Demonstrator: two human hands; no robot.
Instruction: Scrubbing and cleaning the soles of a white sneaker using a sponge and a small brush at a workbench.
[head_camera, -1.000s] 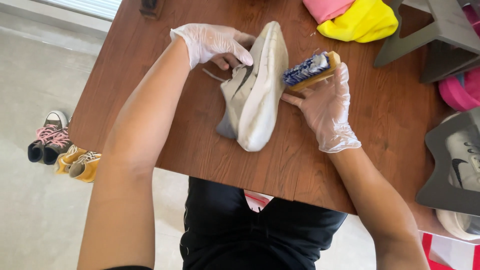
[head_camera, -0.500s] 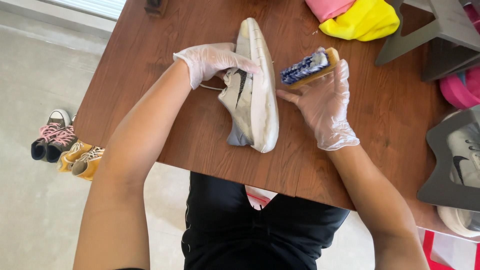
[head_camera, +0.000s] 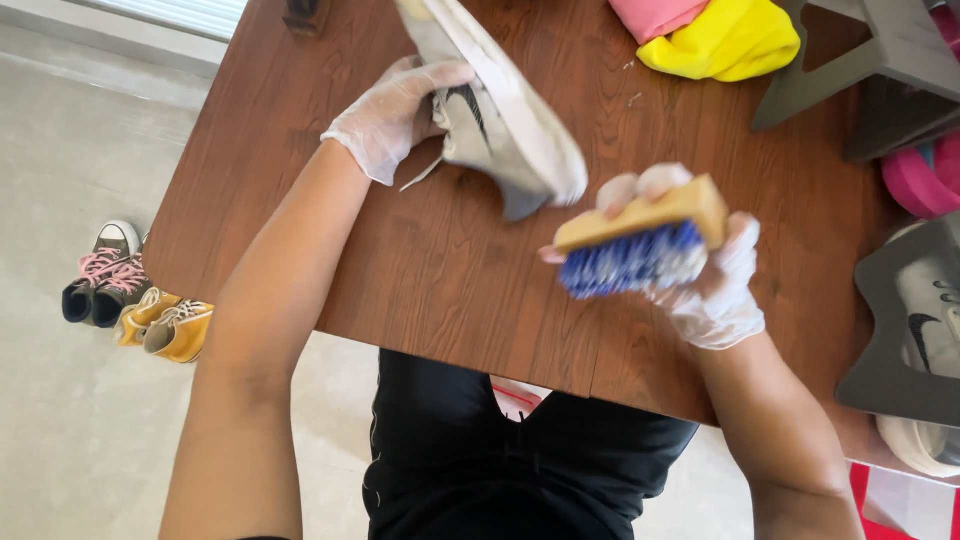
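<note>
Your left hand (head_camera: 392, 118) grips grey sneaker (head_camera: 500, 100), tilted over desk (head_camera: 450, 270) far centre, toe hanging toward you. Right hand (head_camera: 700, 275) closed round wooden brush (head_camera: 640, 235), blue bristles facing near edge, apart from sneaker. Bare wood between hands and near edge. Yellow cloth (head_camera: 725, 42) and pink cloth (head_camera: 655, 14) far right, dark stand (head_camera: 880, 70) beyond. Small shoes (head_camera: 140, 305) on floor left.
</note>
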